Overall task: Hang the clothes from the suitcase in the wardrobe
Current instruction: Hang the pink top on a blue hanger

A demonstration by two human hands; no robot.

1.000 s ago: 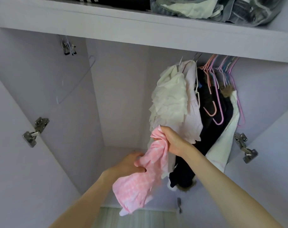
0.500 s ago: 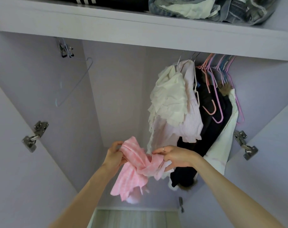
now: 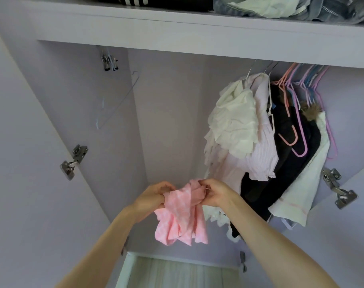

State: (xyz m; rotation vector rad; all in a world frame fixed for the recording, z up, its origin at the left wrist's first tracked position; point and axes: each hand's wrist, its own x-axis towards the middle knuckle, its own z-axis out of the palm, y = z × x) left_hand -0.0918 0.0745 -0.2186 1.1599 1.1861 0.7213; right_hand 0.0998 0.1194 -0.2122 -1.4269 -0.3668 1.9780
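nearest, both hands are up in front of the open wardrobe (image 3: 166, 121) with a pink garment (image 3: 182, 217) bunched between them. the left hand (image 3: 151, 199) has its fingers curled round one gathered edge, and the right hand (image 3: 215, 193) pinches the other edge close beside it, so the cloth sags below in loose folds. no hanger is in either hand.

the step in hand looks like sorting out the garment to find its neck or shoulders. to do it well, draw the two grips apart along one seam so the folds fall open, and keep the hem away from the hung clothes just behind.

further in, a cream ruffled blouse (image 3: 233, 121) and dark garments (image 3: 289, 173) hang at the right, with spare pink hangers (image 3: 291, 113) among them. a bare wire hanger (image 3: 119, 100) hangs alone at the left, probably the easiest one to take. above all, the shelf (image 3: 177, 28) carries folded things.
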